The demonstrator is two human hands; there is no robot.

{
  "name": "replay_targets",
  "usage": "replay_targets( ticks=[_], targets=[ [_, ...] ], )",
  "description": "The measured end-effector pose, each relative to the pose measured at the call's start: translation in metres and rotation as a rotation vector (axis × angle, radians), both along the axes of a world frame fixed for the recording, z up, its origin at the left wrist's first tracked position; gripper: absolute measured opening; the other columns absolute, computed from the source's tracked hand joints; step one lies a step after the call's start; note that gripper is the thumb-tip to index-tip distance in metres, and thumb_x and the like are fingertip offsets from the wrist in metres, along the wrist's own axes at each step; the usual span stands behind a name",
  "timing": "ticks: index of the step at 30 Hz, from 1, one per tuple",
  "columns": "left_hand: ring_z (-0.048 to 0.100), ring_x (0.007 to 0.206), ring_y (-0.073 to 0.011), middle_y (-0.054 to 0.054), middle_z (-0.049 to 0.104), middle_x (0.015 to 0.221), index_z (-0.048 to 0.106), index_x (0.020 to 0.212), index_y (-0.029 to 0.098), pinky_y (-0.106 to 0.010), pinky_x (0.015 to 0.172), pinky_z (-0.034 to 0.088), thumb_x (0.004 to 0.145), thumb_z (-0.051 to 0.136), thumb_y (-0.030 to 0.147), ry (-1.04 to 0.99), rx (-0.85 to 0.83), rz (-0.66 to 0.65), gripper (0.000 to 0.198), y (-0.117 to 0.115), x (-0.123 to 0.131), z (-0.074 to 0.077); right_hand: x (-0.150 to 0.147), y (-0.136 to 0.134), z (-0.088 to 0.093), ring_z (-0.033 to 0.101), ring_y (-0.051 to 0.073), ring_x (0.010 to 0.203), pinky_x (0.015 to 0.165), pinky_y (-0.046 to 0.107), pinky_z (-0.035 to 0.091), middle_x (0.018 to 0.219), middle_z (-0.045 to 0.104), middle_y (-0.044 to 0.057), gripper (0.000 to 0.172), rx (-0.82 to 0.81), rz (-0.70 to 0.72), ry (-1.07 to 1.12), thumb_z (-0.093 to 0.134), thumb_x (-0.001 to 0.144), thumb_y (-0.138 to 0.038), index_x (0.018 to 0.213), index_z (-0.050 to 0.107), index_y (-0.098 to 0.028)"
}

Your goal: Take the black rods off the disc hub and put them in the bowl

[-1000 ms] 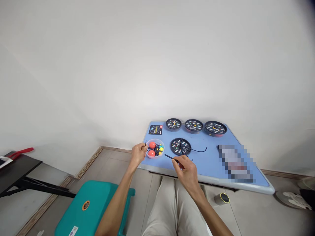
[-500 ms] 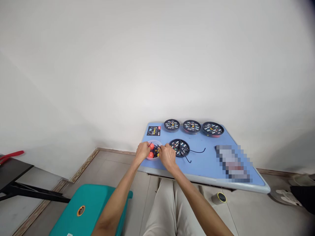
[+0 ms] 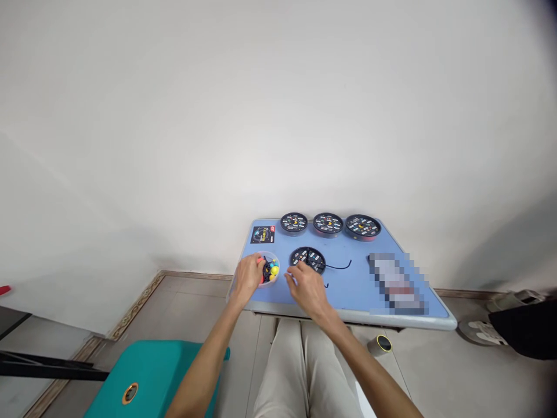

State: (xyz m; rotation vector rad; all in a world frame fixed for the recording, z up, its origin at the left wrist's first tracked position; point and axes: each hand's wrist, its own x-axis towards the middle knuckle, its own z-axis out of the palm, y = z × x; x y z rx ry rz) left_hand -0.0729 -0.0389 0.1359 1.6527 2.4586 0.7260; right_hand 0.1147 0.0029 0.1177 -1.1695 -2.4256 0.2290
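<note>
My left hand (image 3: 248, 276) is curled round the near left side of a small clear bowl (image 3: 273, 277) of red, yellow and blue balls at the left front of the blue table (image 3: 361, 287). My right hand (image 3: 305, 285) hovers just in front of a black round disc (image 3: 308, 259) with small coloured labels. Its fingers are pinched together, and I cannot make out what they hold. A thin curved black rod (image 3: 339, 267) lies from the disc toward the right.
Three more black discs (image 3: 328, 224) stand in a row along the table's back edge by the white wall, with a black card (image 3: 263, 234) to their left. A blurred flat object (image 3: 395, 281) lies at right. A tape roll (image 3: 379, 345) is on the floor and a teal stool (image 3: 143, 383) at lower left.
My right hand, holding a black rod a second ago, reached into the bowl and has drawn back toward the disc. My left hand has closed on the bowl's side. The view has shifted.
</note>
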Motion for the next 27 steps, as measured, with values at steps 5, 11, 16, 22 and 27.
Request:
replay_targets(
  ticks=[5, 11, 16, 22, 27],
  targets=[
    [0.065, 0.096, -0.0149, -0.003, 0.072, 0.103, 0.066, 0.112, 0.024, -0.026, 0.087, 0.048, 0.093, 0.050, 0.027, -0.069, 0.124, -0.165, 0.025, 0.009, 0.058, -0.026, 0.041, 0.037, 0.040, 0.064, 0.017, 0.081, 0.062, 0.024, 0.034, 0.094, 0.070, 0.008, 0.026, -0.119, -0.180, -0.113, 0.047, 0.092, -0.025, 0.092, 0.073, -0.020],
    [0.063, 0.103, -0.0183, -0.009, 0.065, 0.114, 0.059, 0.120, 0.018, -0.032, 0.091, 0.050, 0.088, 0.048, 0.011, -0.110, 0.173, -0.198, 0.035, 0.038, 0.109, -0.043, 0.034, 0.048, 0.058, 0.068, 0.022, 0.091, 0.064, 0.025, 0.037, 0.095, 0.074, 0.012, 0.027, -0.268, -0.167, -0.328, 0.048, 0.089, -0.023, 0.089, 0.075, -0.017],
    [0.061, 0.110, -0.0231, -0.014, 0.062, 0.119, 0.058, 0.121, 0.016, -0.035, 0.091, 0.049, 0.086, 0.046, 0.008, -0.088, 0.088, -0.141, 0.038, 0.057, 0.115, -0.041, 0.024, 0.058, 0.041, 0.069, 0.025, 0.096, 0.068, 0.026, 0.042, 0.098, 0.074, 0.016, 0.026, -0.279, -0.173, -0.342, 0.051, 0.085, -0.018, 0.097, 0.073, -0.013],
    [0.063, 0.107, -0.0242, -0.013, 0.067, 0.114, 0.065, 0.112, 0.017, -0.033, 0.088, 0.049, 0.086, 0.045, 0.011, -0.066, -0.038, -0.101, 0.032, 0.061, 0.117, -0.031, 0.022, 0.065, 0.037, 0.069, 0.025, 0.097, 0.070, 0.026, 0.045, 0.098, 0.074, 0.016, 0.028, -0.319, -0.180, -0.340, 0.052, 0.083, -0.018, 0.102, 0.072, -0.013],
    [0.064, 0.106, -0.0256, -0.014, 0.069, 0.113, 0.067, 0.107, 0.017, -0.034, 0.085, 0.048, 0.087, 0.043, 0.012, -0.052, -0.103, -0.048, 0.032, 0.060, 0.120, -0.018, 0.021, 0.063, 0.045, 0.069, 0.026, 0.098, 0.072, 0.027, 0.047, 0.097, 0.074, 0.016, 0.029, -0.340, -0.185, -0.332, 0.052, 0.084, -0.023, 0.102, 0.073, -0.014]
  ],
)
